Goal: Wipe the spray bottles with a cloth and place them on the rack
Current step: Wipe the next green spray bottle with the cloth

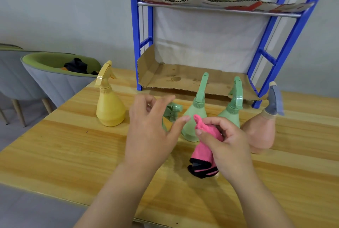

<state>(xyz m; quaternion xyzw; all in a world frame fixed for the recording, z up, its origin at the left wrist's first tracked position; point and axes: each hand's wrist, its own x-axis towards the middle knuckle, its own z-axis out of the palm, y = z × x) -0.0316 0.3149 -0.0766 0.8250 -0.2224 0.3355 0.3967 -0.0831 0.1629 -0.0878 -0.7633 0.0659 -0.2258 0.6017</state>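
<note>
My right hand (227,143) grips a pink cloth (203,152) with black trim above the wooden table (64,145). My left hand (148,126) hovers beside it with fingers spread and relaxed, holding nothing. Behind my hands stand a yellow spray bottle (109,106), a green spray bottle (196,117) and a second green bottle (232,110). Another green sprayer head (172,110) shows behind my left hand, its body hidden. A peach bottle (262,132) with a blue-grey trigger stands at the right. The blue rack (136,44) stands at the back, its shelves lined with cardboard and bare.
Two grey and green armchairs (55,79) stand left of the table; one holds dark clothing. The rack's lower cardboard shelf (183,79) sits just behind the bottles. The table's front edge runs below my forearms.
</note>
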